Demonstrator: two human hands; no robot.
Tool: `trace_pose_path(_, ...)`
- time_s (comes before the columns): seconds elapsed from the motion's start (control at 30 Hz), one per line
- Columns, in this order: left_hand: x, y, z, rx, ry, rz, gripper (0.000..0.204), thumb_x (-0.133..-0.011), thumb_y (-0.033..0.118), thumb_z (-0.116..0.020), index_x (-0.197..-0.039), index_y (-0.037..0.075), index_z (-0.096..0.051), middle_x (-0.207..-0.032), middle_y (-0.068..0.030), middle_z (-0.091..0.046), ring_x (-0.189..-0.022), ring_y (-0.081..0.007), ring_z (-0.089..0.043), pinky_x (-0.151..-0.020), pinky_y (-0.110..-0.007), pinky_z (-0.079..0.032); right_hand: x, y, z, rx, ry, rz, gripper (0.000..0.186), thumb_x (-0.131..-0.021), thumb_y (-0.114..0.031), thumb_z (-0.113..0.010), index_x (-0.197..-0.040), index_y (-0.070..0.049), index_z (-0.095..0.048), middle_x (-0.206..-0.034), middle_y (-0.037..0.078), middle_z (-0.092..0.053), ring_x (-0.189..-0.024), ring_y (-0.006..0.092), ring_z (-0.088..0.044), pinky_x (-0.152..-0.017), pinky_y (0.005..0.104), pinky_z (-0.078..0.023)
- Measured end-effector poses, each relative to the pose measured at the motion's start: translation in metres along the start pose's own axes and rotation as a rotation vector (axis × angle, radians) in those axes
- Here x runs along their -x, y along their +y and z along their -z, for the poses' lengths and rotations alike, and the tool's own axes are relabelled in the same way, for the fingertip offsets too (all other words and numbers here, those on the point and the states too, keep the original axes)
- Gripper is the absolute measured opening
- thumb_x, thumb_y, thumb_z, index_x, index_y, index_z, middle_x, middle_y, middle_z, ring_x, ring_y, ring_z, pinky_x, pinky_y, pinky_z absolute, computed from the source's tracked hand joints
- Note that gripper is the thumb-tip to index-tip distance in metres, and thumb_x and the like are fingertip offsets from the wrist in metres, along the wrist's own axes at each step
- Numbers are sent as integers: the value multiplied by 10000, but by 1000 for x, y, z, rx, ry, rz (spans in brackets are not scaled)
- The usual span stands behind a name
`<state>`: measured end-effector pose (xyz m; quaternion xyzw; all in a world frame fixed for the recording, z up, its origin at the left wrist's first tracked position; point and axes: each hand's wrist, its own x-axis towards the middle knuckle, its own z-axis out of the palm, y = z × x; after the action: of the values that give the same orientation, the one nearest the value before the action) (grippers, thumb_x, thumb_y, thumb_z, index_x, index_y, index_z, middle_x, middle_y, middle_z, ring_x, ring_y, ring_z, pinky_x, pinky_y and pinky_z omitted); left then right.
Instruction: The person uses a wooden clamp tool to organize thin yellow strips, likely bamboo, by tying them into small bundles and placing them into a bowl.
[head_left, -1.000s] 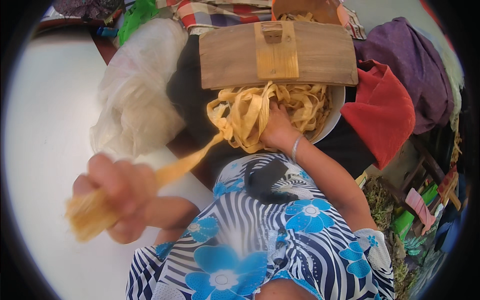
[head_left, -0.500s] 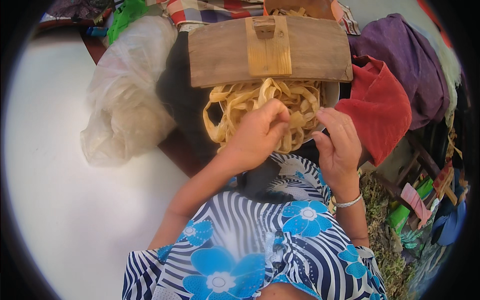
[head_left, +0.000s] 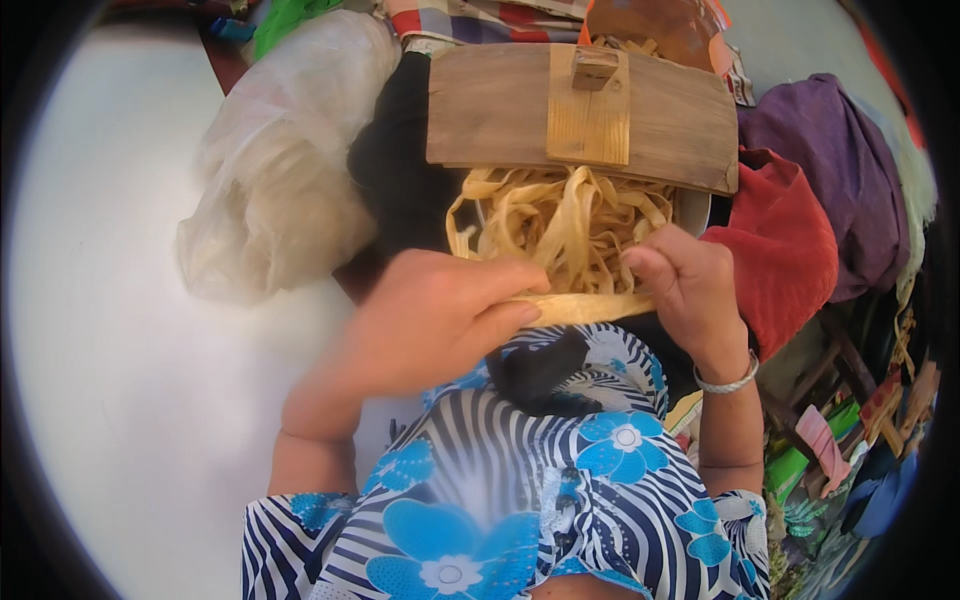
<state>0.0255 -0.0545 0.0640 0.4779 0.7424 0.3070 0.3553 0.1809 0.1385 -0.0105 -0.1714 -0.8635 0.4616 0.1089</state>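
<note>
A pale tan strip (head_left: 580,307) runs level between my left hand (head_left: 445,310) and my right hand (head_left: 690,285), both pinched shut on it. Just beyond them, a tangled heap of similar flat strips (head_left: 565,215) fills a white container (head_left: 693,208) and hangs over its near side. A wooden board (head_left: 480,105) with a small block (head_left: 594,68) on it lies across the back of that container. My left hand is slightly blurred.
A cloudy plastic bag (head_left: 265,200) lies left on a white surface (head_left: 120,350). Red cloth (head_left: 775,250) and purple cloth (head_left: 855,180) are at the right, dark cloth (head_left: 390,170) beside the container. An orange container (head_left: 655,25) stands behind. Wooden pieces and scraps (head_left: 855,420) lie lower right.
My left hand went from far left to the heap and has since moved down and left. My right hand came out of the heap. A strip now runs level between both.
</note>
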Motion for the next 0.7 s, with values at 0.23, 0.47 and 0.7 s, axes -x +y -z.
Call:
trace_pose_path(0.23,-1,52,60,-49,141,-418,302,-860,256,-620,-969,-14,-701,-638,-65,-643,-514,-210,-543,-519,-298,-394,0,-92,-3,-955,-586,572,170,-850,-160,-690,-918,-5,-672,-754,136,-645,-585,290,-595,-536,372,-472)
trace_pose_path(0.47,-67,-15,-33,956,-28,-55,377,-932,147,-588,-1255,-41,-535,-954,-44,-643,-827,-73,-584,-701,-249,-481,-28,-34,-4,-788,241,-235,236,-914,-71,-617,-1129,6,-679,-851,27,-682,-714,78,-579,-664,229,-479)
trace_pose_path(0.7,-111,-33,-93,1208,-18,162,325,-928,65,-566,-1235,-33,-525,-992,-22,-612,-829,-73,-560,-703,-232,-475,-35,37,-37,-161,524,-69,277,-820,-28,-648,-1093,-45,-695,-909,99,-720,-809,154,-691,-717,274,-525)
